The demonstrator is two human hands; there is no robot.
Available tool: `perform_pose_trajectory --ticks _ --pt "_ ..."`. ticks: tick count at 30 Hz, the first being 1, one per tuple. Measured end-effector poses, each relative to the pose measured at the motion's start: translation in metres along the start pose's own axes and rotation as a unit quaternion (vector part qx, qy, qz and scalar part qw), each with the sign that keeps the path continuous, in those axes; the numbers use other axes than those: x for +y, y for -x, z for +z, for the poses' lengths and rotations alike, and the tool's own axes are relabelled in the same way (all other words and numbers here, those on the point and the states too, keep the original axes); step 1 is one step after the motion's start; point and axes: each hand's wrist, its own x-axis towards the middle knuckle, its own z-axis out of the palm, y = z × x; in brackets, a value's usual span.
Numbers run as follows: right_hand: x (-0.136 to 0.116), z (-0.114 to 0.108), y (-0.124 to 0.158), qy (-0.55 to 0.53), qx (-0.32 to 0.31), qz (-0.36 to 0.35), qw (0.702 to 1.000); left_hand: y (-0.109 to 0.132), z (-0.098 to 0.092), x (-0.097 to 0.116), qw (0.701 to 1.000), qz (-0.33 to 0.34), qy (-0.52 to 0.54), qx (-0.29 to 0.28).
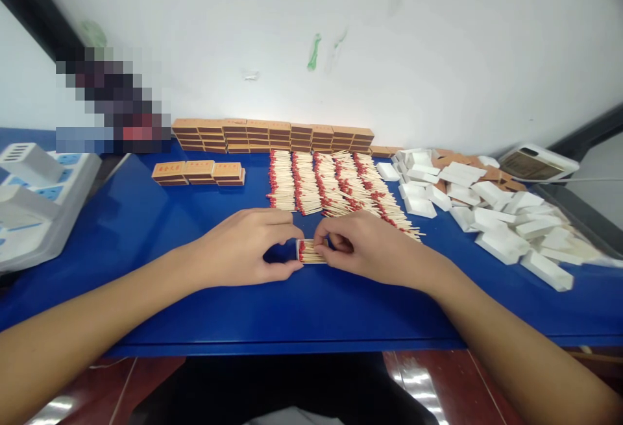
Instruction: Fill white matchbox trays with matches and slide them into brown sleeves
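A small white matchbox tray (298, 253) lies on the blue table in front of me, filled with red-tipped matches (309, 255). My left hand (253, 246) grips the tray's left end between curved thumb and fingers. Over its right part, my right hand (357, 246) pinches at the matches with thumb and forefinger, hiding the tray's right end. Just beyond both hands, loose matches (306, 182) lie in several columns, most heads pointing left.
Brown closed matchboxes (272, 134) are stacked along the wall, with a shorter row of matchboxes (198, 173) nearer on the left. White empty trays (496, 237) and brown sleeves (452, 157) are heaped right, by a phone-like device (539, 164). A power strip (58, 217) stands left.
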Motion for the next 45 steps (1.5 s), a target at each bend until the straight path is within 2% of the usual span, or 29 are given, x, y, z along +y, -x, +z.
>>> perform_pose_trajectory --ticks 7,13,15,18,20,22,25,30,37,45 --pt "0.000 -0.002 0.004 0.018 -0.020 -0.015 1.000 0.000 0.000 0.000 1.000 -0.002 -0.002 -0.005" --pt "0.000 -0.002 0.003 0.006 -0.010 -0.025 1.000 -0.001 0.000 0.000 1.000 -0.008 -0.011 -0.014" --pt "0.003 -0.006 0.004 0.003 0.021 -0.021 1.000 -0.001 0.000 0.000 1.000 -0.009 -0.017 -0.012" --pt "0.011 -0.016 0.006 0.016 0.124 0.013 0.992 -0.001 0.001 0.000 1.000 -0.010 -0.019 -0.009" --pt "0.018 -0.023 0.007 0.052 0.169 0.046 0.983 0.000 0.002 0.000 1.000 -0.009 -0.021 -0.012" --pt "0.023 -0.027 0.007 0.095 0.158 0.073 0.980 0.000 0.002 -0.001 0.999 -0.006 -0.028 -0.015" --pt "0.025 -0.028 0.004 0.123 0.104 0.101 0.982 0.000 0.002 0.000 0.999 -0.005 -0.031 -0.018" --pt "0.025 -0.020 -0.001 0.136 0.064 0.101 0.984 0.000 0.001 0.000 0.999 -0.006 -0.030 -0.011" --pt "0.029 -0.019 -0.002 0.151 0.078 0.101 0.980 0.000 0.001 -0.001 0.999 -0.003 -0.036 -0.010" --pt "0.029 -0.020 -0.002 0.140 0.048 0.117 0.982 0.000 0.001 0.000 0.999 -0.006 -0.031 -0.015"
